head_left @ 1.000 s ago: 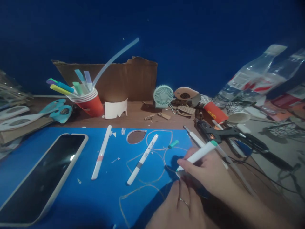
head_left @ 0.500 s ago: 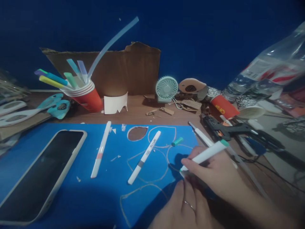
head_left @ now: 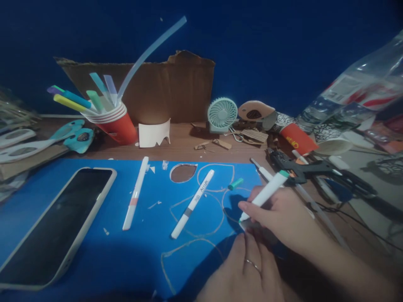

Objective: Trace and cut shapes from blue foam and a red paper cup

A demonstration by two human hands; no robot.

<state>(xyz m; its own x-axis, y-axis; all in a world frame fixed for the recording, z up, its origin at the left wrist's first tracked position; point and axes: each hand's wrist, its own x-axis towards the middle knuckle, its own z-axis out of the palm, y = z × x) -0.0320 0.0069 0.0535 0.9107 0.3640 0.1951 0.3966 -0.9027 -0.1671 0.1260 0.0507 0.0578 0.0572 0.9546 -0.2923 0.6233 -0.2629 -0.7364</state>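
My right hand (head_left: 277, 214) grips a white marker (head_left: 267, 193) with a green end, its green tip pointing down and left. That tip touches or nearly touches the edge of a small pale piece (head_left: 244, 226), mostly hidden between my hands. My left hand (head_left: 245, 268), with a ring on one finger, has its fingers together over the piece. Under them lies a blue sheet (head_left: 141, 256) with pale leaf-like outlines and one cut-out hole. A green marker cap (head_left: 235, 183) rests on the sheet, left of my right hand. Two more white markers, one grey-banded (head_left: 192, 204) and one pink-banded (head_left: 135, 193), lie further left.
A phone (head_left: 56, 226) lies on the left. Behind it stands a red cup (head_left: 118, 128) of markers, near a cut white paper piece (head_left: 154, 133). A small fan (head_left: 222, 114) stands at the back. A glue gun (head_left: 315, 170), cable and plastic bottle (head_left: 355, 92) crowd the right.
The marker in my right hand has tipped more upright, its green end shifting left. My left hand stays close beside its tip. The whole view has shifted slightly.
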